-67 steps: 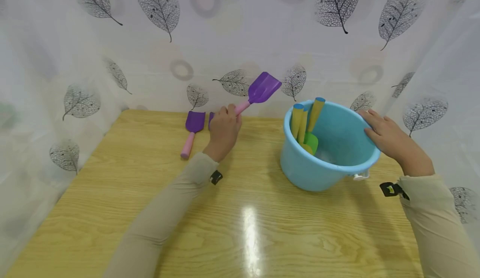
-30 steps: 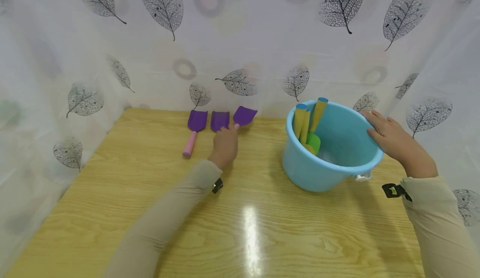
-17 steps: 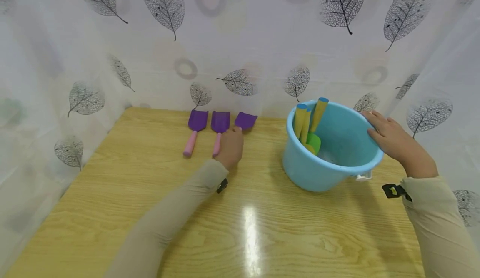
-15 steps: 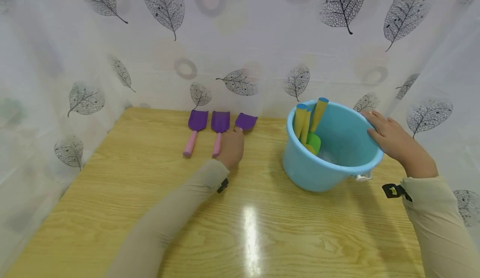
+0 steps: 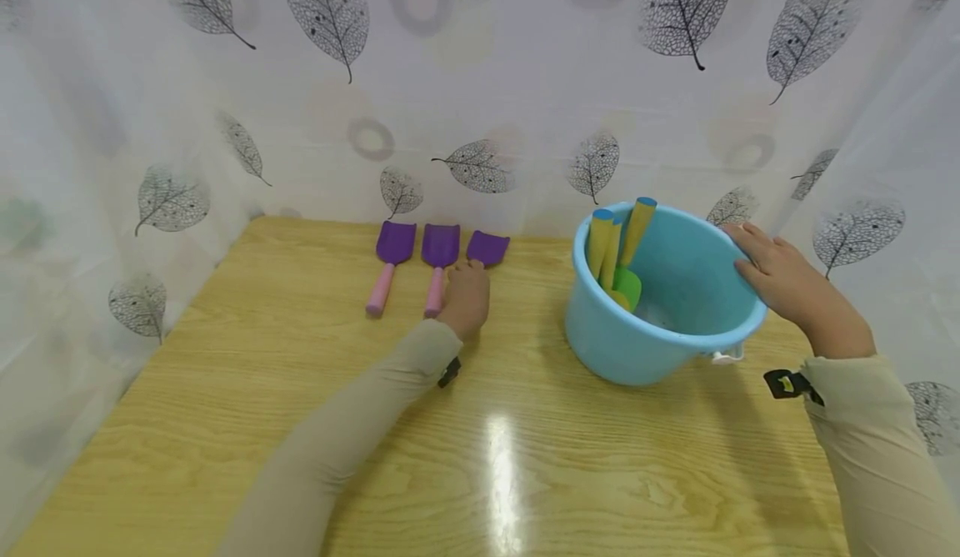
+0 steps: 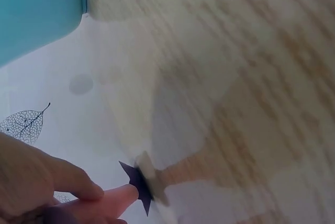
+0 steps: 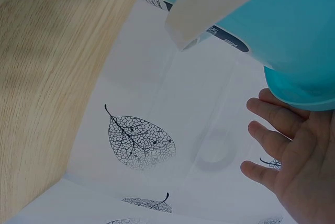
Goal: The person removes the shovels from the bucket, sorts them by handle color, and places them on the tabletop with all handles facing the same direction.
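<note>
My left hand (image 5: 467, 297) pinches the pink handle (image 6: 118, 201) of a toy shovel, low over the table near its back edge. That shovel's purple blade (image 5: 487, 248) points away from me, and my hand covers its handle in the head view. Two matching shovels lie to its left, the middle shovel (image 5: 441, 244) right beside my hand and the leftmost shovel (image 5: 395, 243) farther off. My right hand (image 5: 787, 278) rests on the right rim of a light blue bucket (image 5: 637, 348), its fingers extended outside the wall in the right wrist view.
Several yellow-handled toys (image 5: 599, 244) stand against the bucket's left inner wall, with a green piece (image 5: 628, 285) among them. A white handle fitting (image 5: 723, 355) sticks out at the bucket's front. A leaf-patterned curtain (image 5: 480, 82) borders the wooden table (image 5: 450, 474) behind.
The third shovel has come down from the air to the row's right end, in my left hand. During the last half second its blade has shifted slightly left. My right hand stays at the bucket.
</note>
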Motion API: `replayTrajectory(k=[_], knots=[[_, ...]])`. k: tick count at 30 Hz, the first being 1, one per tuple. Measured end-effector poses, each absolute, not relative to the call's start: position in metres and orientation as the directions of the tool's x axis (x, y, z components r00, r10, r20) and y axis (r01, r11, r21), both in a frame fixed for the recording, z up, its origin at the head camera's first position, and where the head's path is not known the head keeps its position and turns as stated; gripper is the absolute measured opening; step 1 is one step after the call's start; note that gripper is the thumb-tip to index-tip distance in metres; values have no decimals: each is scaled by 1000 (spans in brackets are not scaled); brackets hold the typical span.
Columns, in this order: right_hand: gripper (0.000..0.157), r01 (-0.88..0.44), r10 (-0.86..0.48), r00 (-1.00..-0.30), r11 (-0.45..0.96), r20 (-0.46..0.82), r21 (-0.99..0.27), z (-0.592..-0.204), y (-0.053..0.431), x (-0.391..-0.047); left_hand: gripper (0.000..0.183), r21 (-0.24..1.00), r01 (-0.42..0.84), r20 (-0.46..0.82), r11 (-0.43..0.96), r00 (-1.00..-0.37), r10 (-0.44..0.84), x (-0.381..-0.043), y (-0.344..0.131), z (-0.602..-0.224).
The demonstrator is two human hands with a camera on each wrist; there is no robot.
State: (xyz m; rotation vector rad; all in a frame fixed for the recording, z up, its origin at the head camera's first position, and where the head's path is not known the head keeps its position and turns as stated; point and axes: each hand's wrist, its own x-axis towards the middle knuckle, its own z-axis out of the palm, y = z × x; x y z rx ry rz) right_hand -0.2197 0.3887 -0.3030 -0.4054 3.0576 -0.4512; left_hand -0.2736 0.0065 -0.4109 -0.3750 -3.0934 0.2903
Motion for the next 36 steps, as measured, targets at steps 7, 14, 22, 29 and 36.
replayTrajectory(k=[7, 14, 22, 29, 36], knots=[[53, -249, -257, -966, 925, 10, -288, -303, 389, -220, 30, -86, 272, 61, 959, -959, 277, -271, 2, -416], [53, -253, -259, -966, 923, 17, -291, -303, 388, -219, 24, -123, 242, 52, 962, -967, 250, -273, 0, -416], [53, -258, -263, -965, 922, 23, -287, -303, 389, -219, 26, -173, 234, 53, 957, -968, 247, -275, 1, -412], [53, -257, -262, -965, 921, 22, -292, -304, 389, -219, 35, -157, 229, -28, 961, -973, 227, -277, 9, -412], [53, -260, -264, -964, 920, 26, -293, -303, 389, -219, 57, -132, 331, -50, 934, -944, 327, -273, 9, -416]])
